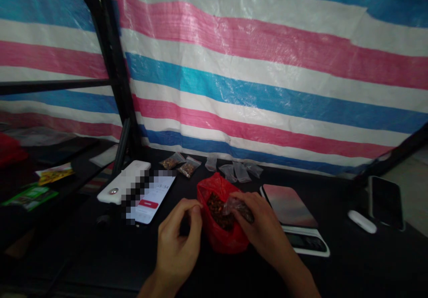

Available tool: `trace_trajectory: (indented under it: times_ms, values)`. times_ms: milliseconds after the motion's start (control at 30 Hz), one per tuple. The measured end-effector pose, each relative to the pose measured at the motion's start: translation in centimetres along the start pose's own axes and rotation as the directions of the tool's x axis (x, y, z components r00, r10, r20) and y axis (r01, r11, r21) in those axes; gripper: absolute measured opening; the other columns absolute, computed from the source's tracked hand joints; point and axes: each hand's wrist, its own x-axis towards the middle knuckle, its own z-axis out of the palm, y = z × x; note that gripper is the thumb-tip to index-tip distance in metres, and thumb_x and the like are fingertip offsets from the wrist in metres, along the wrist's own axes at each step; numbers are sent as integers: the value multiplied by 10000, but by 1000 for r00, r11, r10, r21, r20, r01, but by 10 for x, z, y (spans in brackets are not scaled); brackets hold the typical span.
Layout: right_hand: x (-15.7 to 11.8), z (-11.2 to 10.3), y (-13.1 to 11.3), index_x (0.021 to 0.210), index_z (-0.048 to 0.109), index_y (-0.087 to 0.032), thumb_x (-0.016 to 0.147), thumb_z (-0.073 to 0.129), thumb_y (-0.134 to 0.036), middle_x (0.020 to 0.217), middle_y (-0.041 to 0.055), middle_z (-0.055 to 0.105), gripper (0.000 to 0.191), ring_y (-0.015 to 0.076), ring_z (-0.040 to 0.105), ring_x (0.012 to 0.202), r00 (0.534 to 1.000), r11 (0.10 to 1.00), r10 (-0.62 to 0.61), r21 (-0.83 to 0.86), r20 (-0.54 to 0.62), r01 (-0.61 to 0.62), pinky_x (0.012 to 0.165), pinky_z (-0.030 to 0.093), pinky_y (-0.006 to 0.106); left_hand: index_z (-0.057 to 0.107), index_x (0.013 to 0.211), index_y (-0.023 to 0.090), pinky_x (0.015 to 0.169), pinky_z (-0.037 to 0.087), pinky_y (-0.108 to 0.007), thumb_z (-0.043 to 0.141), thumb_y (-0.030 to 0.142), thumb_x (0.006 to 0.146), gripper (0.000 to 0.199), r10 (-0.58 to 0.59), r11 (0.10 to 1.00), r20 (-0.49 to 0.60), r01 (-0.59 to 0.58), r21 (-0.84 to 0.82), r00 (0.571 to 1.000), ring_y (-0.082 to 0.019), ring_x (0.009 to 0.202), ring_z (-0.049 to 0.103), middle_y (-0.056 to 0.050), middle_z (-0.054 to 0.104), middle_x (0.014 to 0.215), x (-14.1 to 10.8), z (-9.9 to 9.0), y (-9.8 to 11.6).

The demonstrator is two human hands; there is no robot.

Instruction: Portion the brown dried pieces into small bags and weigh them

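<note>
A red plastic bag [230,242] stands with its mouth spread on the black table, holding loose brown, seed-like bits [216,206]. At its left rim is my left hand [180,235], thumb and forefinger closed in a pinch on the bag's edge. My right hand [261,222] reaches over the right side of the mouth. Its fingers are closed on a small clear plastic bag [230,205], which has some dark brown bits in it. Part of this small bag is hidden under the fingers.
Two filled zip bags [189,168] and several flat clear bags [241,172] lie behind the red bag. A digital scale [290,206] sits right, with a white case [362,221] and dark phone [386,202] beyond. Left are a lit phone [155,200] and white device [129,180].
</note>
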Motion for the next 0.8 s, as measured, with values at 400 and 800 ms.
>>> trace_trajectory:
  times_ms: [400, 800]
  values:
    - [-2, 1, 8, 1263, 656, -310, 920, 637, -260, 1171, 49, 732, 348, 251, 677, 1035, 996, 990, 78, 117, -42, -73, 928, 529, 426, 682, 825, 185, 547, 492, -196, 539, 199, 937, 182, -17, 1000, 5, 17, 7, 1000, -113, 570, 606, 6, 667, 697, 1, 1, 2]
    - [-10, -55, 66, 1027, 734, -225, 845, 615, -490, 937, 70, 768, 342, 244, 699, 851, 875, 963, 267, 130, -403, -234, 813, 555, 383, 685, 841, 189, 540, 485, -178, 547, 195, 932, 166, -15, 1000, 2, 15, 7, 1000, -101, 558, 584, 23, 632, 665, -1, 0, -1]
